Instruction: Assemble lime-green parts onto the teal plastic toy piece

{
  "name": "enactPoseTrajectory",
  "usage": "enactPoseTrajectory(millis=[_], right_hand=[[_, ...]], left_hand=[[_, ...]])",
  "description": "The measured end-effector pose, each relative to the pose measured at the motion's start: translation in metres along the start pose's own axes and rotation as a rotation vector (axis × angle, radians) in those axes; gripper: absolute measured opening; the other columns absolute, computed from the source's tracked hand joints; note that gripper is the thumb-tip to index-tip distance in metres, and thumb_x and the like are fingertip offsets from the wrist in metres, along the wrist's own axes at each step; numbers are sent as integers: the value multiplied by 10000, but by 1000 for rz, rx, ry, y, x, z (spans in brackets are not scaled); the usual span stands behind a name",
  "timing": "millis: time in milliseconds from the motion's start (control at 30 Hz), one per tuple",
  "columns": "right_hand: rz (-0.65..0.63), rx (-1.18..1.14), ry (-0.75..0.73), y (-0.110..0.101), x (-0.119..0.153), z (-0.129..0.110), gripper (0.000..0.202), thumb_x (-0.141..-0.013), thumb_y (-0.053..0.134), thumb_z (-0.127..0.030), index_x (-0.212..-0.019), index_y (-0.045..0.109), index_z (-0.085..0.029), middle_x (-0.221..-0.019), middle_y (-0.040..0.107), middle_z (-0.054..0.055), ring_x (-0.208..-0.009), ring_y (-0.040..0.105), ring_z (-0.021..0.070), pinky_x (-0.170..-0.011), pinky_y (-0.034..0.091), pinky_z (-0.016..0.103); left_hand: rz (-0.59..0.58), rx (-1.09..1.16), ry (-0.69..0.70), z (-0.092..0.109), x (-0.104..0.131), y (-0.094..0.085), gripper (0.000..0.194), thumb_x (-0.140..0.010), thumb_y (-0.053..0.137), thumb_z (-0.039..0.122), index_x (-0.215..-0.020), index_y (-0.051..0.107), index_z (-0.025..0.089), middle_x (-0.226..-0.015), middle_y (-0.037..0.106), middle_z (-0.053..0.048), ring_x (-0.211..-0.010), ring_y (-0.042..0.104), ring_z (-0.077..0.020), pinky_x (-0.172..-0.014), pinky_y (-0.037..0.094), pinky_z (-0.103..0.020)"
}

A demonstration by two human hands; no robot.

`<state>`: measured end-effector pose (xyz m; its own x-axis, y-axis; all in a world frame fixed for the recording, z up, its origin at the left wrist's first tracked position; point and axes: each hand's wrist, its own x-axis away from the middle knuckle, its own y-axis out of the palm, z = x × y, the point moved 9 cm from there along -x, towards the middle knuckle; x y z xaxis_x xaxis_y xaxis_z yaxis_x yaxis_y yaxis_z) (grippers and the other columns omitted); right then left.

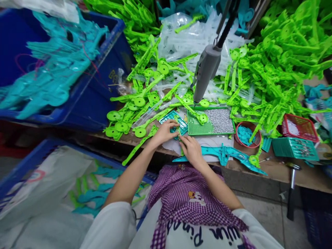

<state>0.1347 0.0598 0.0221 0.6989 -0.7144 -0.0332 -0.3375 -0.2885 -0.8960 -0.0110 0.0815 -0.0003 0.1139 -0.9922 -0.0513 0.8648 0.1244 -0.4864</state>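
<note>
My left hand (pixel 166 132) is closed in a pinch at the near edge of a teal rectangular plate (pixel 183 125) with rows of small parts. Close beside it, my right hand (pixel 191 148) also has its fingers pressed together. Their fingertips almost meet over a bit of light green and metal, too small to name. A long teal bow-shaped plastic piece (pixel 210 151) lies under and to the right of my right hand. Behind it stands a green tray (pixel 196 128) holding small silvery pieces, with a lime-green plastic arm (pixel 202 118) lying over it.
A grey electric screwdriver (pixel 207 71) hangs above the tray. Lime-green parts (pixel 272 79) heap up behind and right. Right of the tray are a red round basket (pixel 248 144), stacked teal plates (pixel 295 148) and a hammer (pixel 292 186). A blue crate (pixel 103 52) stands left.
</note>
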Motion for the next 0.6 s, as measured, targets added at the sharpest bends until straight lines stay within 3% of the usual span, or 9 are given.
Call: enactPoseTrajectory(millis=[233,600], right_hand=[[-43,89,-11,2,2,-4,398,-1021,397,-273,-1366,589,-226,-1104,693,102,-937,622,213,-823,510,319],[-127,183,-31,9,2,-9,483,-999,348,-170,-1463,481,-196,-1189,659,132,-963,620,233,-813,525,341]], left_hand=[[-15,7,-30,0,-1,-1,334,-730,725,376,-1010,742,196,-1174,626,-101,-1098,627,-269,-971,525,-463],[1,-87,-61,5,2,0,336,-730,707,304,-1044,735,189,-1187,645,-97,-1111,623,-273,-1007,506,-456]])
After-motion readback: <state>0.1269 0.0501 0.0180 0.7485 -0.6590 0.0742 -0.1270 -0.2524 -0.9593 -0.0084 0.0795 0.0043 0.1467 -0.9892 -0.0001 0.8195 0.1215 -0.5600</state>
